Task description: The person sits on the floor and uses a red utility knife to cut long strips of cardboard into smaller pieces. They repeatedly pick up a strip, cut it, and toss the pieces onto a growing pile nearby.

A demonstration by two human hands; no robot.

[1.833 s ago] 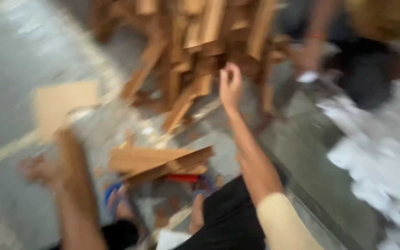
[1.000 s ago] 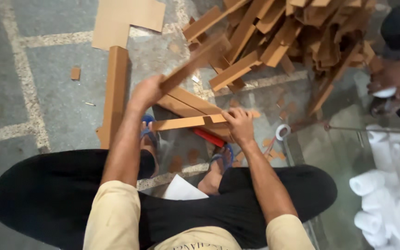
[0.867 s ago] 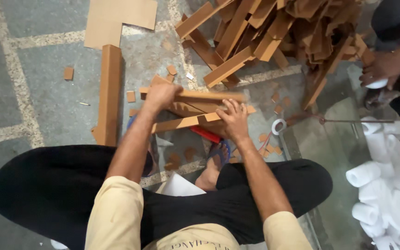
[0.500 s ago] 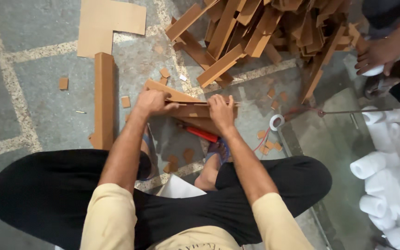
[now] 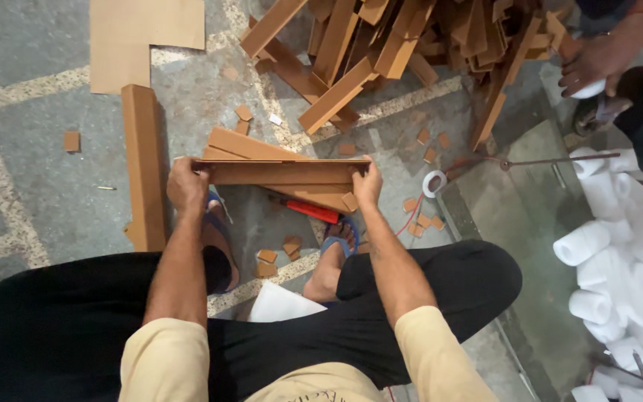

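Head view: left hand (image 5: pixel 187 186) clenched on the left end of a long cardboard strip (image 5: pixel 284 173), right hand (image 5: pixel 368 186) clenched on its right end. Strip lies level, across the person's front, above both feet in blue sandals. Under the strip, touching it, more flat strips (image 5: pixel 251 145) fan out toward its upper left. Red cutter (image 5: pixel 310 210) on the floor just below the strip, near the right hand. Tape roll (image 5: pixel 434 183) just right of the strip's right end, apart from it. Long upright-lying cardboard channel (image 5: pixel 143 165) just left of the strip, beside the left hand. Flat cardboard sheet (image 5: pixel 143 37) well above-left of the strip. Big pile of strips (image 5: pixel 396 52) above-right of the strip. Small cardboard scraps (image 5: pixel 418 205) scattered on the floor around the strip's right end. Another person's hand (image 5: pixel 593 63) far right of the strip, on a white roll. White foam rolls (image 5: pixel 619 253) heaped well right of the strip.
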